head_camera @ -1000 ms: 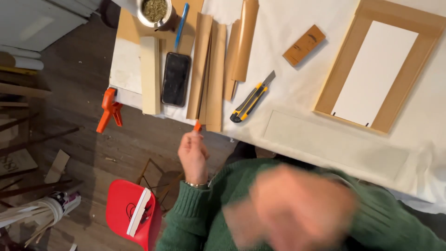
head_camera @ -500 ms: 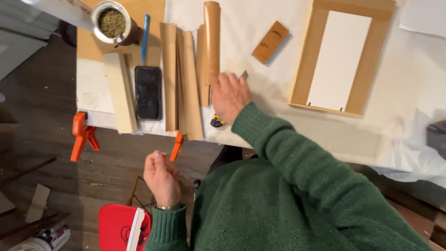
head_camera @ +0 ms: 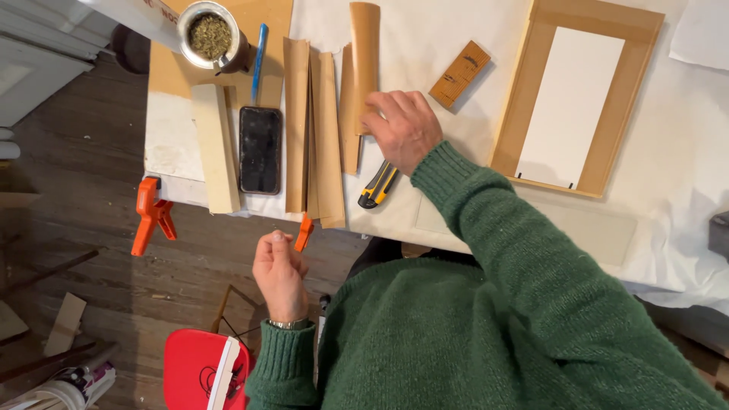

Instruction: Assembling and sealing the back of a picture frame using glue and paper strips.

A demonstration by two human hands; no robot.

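Right hand is on the table with its fingers curled around the lower end of a curved brown veneer strip, whose long axis runs straight away from the person. The utility knife lies just below that hand. Left hand hangs off the table edge, fingers loosely curled near a small orange clamp

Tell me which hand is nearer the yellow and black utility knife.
Right. The right hand rests on the table directly above the utility knife, covering its far end. The left hand is off the table edge, below and to the knife's left.
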